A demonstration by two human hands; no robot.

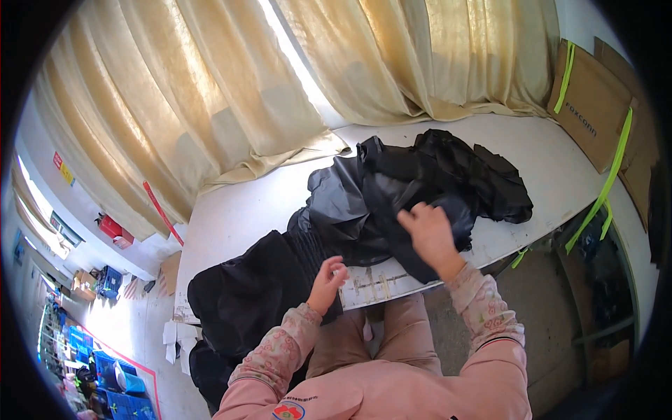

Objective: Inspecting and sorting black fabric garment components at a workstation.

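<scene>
A loose heap of shiny black fabric (343, 203) lies crumpled across the middle and right of a white table. To its left is a neater stack of matt black fabric pieces (241, 283), its near part hanging over the table's front edge. My left hand (327, 283) hovers by the front edge, near the folds between stack and heap; its fingers are loosely bent and apart, with nothing in them. Above the heap's near right part is my right hand (428, 236), fingers bent and spread, slightly blurred; I see no fabric gripped in it.
The white table (231, 203) backs onto beige curtains (175, 105). Flattened cardboard (595, 105) with yellow-green straps leans at the right. Blue crates (129, 402) stand on the floor at the lower left, near a red box (112, 229) by the wall.
</scene>
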